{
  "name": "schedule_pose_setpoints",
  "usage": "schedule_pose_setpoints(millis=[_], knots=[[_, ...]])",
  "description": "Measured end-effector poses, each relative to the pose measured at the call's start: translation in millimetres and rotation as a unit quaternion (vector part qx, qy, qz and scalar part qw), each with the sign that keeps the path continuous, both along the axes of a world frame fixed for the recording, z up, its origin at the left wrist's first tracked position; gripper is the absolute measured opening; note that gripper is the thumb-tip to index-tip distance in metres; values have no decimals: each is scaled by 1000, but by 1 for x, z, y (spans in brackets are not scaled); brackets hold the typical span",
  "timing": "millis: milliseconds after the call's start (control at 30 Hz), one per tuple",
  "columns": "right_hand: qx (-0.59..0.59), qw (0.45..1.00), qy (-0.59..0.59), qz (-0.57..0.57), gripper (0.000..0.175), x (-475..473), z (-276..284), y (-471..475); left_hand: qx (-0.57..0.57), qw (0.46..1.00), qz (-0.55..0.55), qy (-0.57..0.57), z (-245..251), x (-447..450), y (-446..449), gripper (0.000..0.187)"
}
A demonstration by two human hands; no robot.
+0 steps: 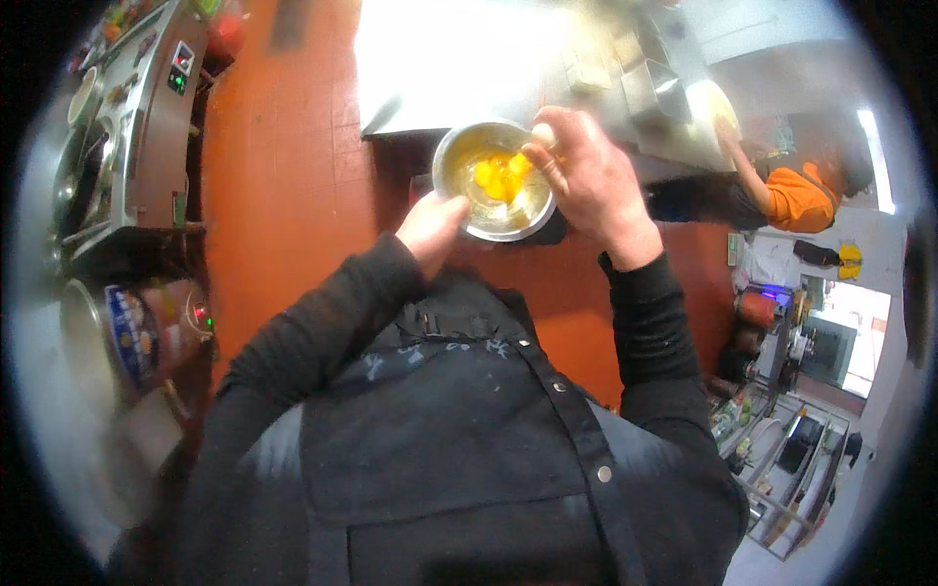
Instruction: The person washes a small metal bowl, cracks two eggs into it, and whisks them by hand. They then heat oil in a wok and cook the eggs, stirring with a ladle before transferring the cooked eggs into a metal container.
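Observation:
My left hand (434,228) grips the near left rim of a round metal bowl (496,232), its thumb over the edge. Several raw egg yolks (503,176) lie with egg white inside the bowl. Over the bowl's right rim, my right hand (597,172) is closed around a pale, rounded thing (544,135) that looks like an egg; the fingers hide much of it, and whether the shell is cracked cannot be told. The bowl is held in front of me at the near edge of a brightly lit metal worktop.
Metal containers (654,91) stand on the worktop (447,66). At the right, a co-worker in an orange top (802,198) reaches to a round pale thing (712,106). Steel cooking equipment (150,124) lines the left, and a wire rack (795,476) stands lower right.

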State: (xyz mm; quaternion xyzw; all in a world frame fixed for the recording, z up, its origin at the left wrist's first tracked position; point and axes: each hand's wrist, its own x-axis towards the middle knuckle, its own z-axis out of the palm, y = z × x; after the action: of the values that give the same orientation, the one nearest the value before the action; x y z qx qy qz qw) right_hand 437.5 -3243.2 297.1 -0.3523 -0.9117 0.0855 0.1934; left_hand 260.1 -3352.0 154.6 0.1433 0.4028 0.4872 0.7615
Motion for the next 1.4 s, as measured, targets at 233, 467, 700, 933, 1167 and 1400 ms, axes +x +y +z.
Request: schedule_pose_setpoints(millis=[233, 467, 700, 933, 1167, 1400], knots=[[-23, 997, 69, -4, 42, -2, 4, 4, 3, 1000, 19, -3, 5, -5, 2, 42], [-115, 985, 130, -19, 34, 6, -56, 4, -46, 998, 31, 40, -8, -27, 6, 44], [-152, 981, 103, -69, 45, 35, -130, 33, -61, 991, 108, 56, -8, -42, 5, 39], [-102, 982, 120, 105, 46, -7, -136, 34, -108, 975, 158, 111, -16, -63, -3, 40], [-35, 958, -133, 251, 60, -110, -141, 34, -106, 974, 192, 53, -38, -84, 6, 43], [-45, 937, -163, 306, 83, -200, -150, 55, -87, 978, 187, 25, -74, -172, 14, 39]])
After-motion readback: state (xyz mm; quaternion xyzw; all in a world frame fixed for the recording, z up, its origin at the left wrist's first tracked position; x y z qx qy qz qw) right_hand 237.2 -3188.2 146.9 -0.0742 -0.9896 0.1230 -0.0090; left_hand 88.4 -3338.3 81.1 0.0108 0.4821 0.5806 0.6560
